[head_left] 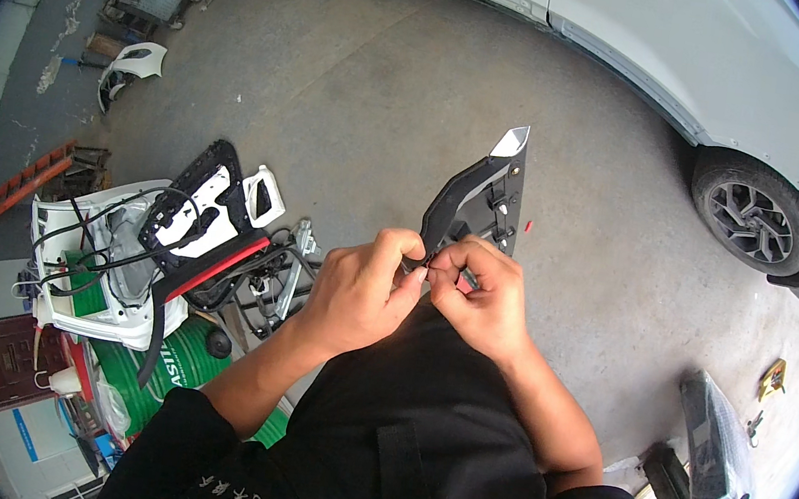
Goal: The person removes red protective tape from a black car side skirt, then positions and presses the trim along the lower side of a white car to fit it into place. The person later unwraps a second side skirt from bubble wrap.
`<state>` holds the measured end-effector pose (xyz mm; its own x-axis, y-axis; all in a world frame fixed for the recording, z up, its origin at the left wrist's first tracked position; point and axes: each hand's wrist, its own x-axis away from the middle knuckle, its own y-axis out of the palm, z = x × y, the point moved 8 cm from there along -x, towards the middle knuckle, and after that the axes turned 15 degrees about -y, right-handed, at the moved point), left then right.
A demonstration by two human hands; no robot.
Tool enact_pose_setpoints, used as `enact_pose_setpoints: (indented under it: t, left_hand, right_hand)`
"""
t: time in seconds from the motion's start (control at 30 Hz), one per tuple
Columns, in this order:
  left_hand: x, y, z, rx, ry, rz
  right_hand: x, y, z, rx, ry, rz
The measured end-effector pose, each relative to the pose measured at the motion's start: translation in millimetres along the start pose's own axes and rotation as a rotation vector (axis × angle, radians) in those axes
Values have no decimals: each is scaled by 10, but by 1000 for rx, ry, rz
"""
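Note:
In front of my body I hold a black car trim piece (pixel 456 188), long and pointed, with a whitish tip and clip fittings on its inner face. My left hand (pixel 359 290) is closed on its near edge, thumb and forefinger pinched together. Right beside it, my right hand (pixel 486 299) is also closed, its fingertips pinching at the same edge. Whatever lies between those right fingertips is too small and covered to name. A bit of green and red shows behind the right fingers. The near end of the trim is hidden by both hands.
At left, a white car panel (pixel 163 324), black cables and a red-striped strip lie piled over a green drum (pixel 189 353). A light-coloured car (pixel 640 29) stands across the far right. A bubble-wrapped part (pixel 712 447) lies at lower right. A tiny red piece (pixel 529 226) is on the floor.

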<state>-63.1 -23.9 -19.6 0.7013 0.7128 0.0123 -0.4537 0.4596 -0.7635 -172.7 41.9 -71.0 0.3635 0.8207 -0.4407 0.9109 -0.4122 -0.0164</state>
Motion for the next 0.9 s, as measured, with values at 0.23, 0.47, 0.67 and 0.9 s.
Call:
enact_pose_setpoints:
  t: [0.23,0.47,0.67,0.9]
  left_hand:
    - [-29,11,46,4,2,-9]
    - [-39,23,67,-7,-19,-1]
    - [-49,40,89,-8,5,26]
    - [-41,75,118,-17,6,7]
  right_hand:
    - [-10,-36,7,3,0,-22]
    - [-62,-64,-44,67,-38,-52]
    - [-57,-79,-46,84,-50,-12]
    - [-14,-113,-19,95,-30,18]
